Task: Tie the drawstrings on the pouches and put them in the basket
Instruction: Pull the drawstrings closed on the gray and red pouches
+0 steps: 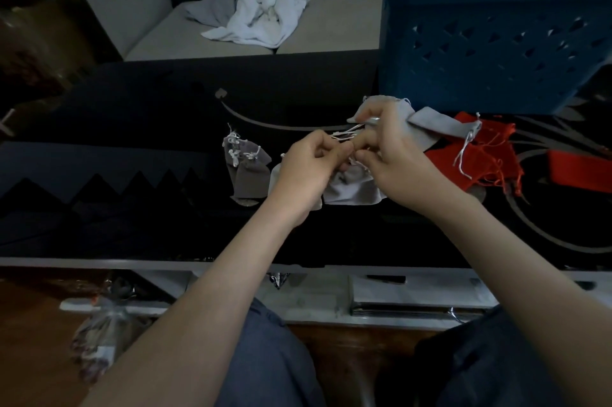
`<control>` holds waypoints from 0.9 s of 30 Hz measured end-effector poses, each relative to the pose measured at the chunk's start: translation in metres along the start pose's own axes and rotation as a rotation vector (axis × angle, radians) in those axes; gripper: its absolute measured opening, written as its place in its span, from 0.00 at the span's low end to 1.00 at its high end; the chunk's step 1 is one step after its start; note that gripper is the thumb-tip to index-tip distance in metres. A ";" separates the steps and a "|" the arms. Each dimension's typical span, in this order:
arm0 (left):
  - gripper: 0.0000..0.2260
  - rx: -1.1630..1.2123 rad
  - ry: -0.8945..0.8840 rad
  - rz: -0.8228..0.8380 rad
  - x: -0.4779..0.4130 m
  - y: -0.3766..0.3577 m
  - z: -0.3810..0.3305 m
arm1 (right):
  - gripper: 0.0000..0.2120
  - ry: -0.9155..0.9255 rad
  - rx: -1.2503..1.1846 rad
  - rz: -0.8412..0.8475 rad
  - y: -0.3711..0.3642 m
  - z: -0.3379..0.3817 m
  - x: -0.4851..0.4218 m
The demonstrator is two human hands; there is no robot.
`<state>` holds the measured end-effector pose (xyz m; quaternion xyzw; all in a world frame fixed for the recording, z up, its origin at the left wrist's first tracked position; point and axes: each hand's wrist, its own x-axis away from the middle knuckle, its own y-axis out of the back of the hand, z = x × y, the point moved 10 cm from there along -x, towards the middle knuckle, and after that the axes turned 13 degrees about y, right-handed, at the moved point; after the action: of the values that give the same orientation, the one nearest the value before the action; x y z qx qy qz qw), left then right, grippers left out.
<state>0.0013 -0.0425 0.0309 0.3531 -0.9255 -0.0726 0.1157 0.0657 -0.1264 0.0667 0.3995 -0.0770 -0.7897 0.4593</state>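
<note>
Two bare arms are stretched out over a dark table (132,174); the left hand (308,168) is curled, and white strings (344,135) are pinched between its thumb and finger; the right hand (394,158) is curled too, and the same strings are held at its fingertips; a grey pouch (351,189) is seen flat on the table just under both hands; three small pouches (246,165) with knotted tops are bunched just left of the left hand; more grey cloth (433,126) is seen behind the right hand, touching a heap of red pouches (483,155) on the right; a blue basket (490,42) is set at the far right of the table, behind the red heap; white towels (261,15) are piled on a sofa (331,25) past the table.
</note>
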 end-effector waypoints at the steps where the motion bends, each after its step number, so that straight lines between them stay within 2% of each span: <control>1: 0.07 -0.031 -0.006 -0.007 0.000 0.000 -0.001 | 0.27 0.008 0.000 -0.011 0.001 0.000 0.000; 5: 0.07 -0.104 -0.055 -0.018 0.003 -0.003 -0.007 | 0.22 -0.098 -0.077 -0.080 0.008 -0.015 0.003; 8: 0.05 -0.101 -0.079 -0.021 0.004 -0.004 -0.012 | 0.14 -0.109 0.083 -0.135 0.018 -0.014 0.000; 11: 0.05 -0.073 -0.082 -0.020 0.005 -0.004 -0.012 | 0.09 -0.107 0.175 -0.099 0.015 -0.012 -0.003; 17: 0.05 0.032 -0.014 -0.008 0.002 -0.001 -0.008 | 0.05 -0.109 0.143 -0.131 0.018 -0.012 -0.002; 23: 0.08 0.154 0.064 0.031 0.000 -0.001 -0.005 | 0.09 0.026 0.182 -0.121 0.017 0.006 -0.003; 27: 0.10 0.179 0.099 0.107 -0.001 -0.006 -0.002 | 0.05 0.012 0.154 -0.110 0.019 0.007 -0.003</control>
<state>0.0064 -0.0464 0.0317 0.3154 -0.9390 0.0342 0.1330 0.0740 -0.1361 0.0822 0.4418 -0.1127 -0.8032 0.3835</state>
